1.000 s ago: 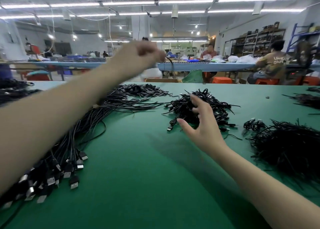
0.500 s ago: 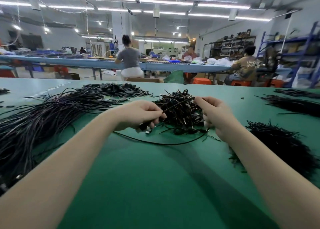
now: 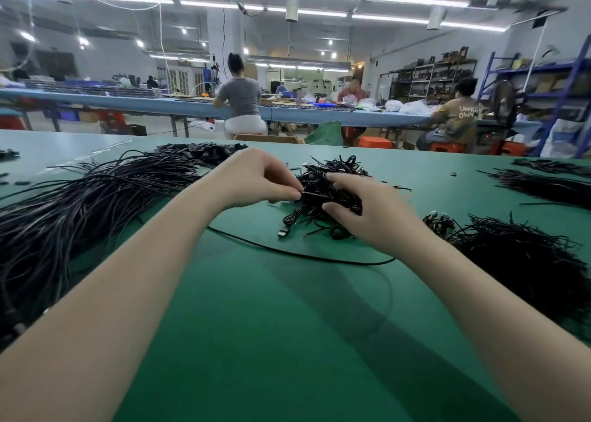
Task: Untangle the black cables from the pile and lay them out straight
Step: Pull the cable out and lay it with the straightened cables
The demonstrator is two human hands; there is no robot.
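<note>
Cable pile (image 3: 323, 194) between curled fingers (image 3: 340, 207)

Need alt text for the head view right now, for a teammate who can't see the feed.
Both hands work at a small tangled pile of black cables on a green table: the left hand pinches a cable end, the right hand grips the pile. A loose cable curves in front, with straightened cables at left.

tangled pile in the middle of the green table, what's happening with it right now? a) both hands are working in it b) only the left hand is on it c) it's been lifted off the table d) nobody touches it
a: the left hand pinches a cable at the edge of the tangled pile while the right hand digs its fingers into it; the pile lies on the green table.
</note>
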